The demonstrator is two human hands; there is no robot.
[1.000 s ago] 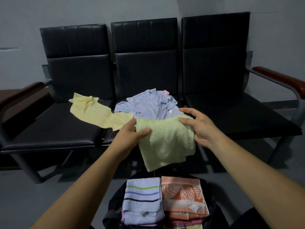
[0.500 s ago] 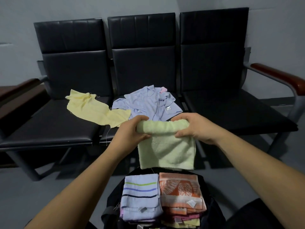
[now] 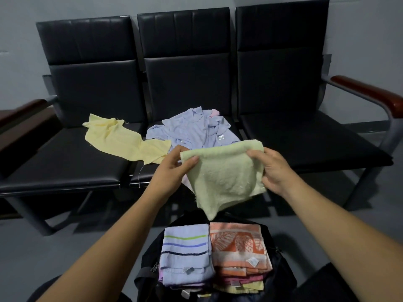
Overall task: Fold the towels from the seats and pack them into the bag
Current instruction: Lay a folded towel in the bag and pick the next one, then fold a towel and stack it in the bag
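A folded pale green towel (image 3: pixel 226 177) hangs in the air above the open black bag (image 3: pixel 281 277). My left hand (image 3: pixel 174 168) pinches its upper left corner, thumb on top. My right hand (image 3: pixel 270 168) grips its right edge. In the bag lie two stacks of folded towels: a striped lilac towel (image 3: pixel 185 253) tops the left stack and an orange patterned towel (image 3: pixel 237 243) tops the right one. On the seats behind lie a crumpled yellow towel (image 3: pixel 122 142) and a crumpled lilac towel (image 3: pixel 194 129), with a bit of pink showing behind it.
A row of three black padded seats (image 3: pixel 305 142) stands against a grey wall, with brown wooden armrests (image 3: pixel 366 92) at both ends. The right seat holds nothing. Metal legs reach down to the grey floor around the bag.
The green towel's top has been folded over and it now hangs as a smaller, thicker piece. Both hands have shifted their grip to its upper corners, and the view has tilted a little.
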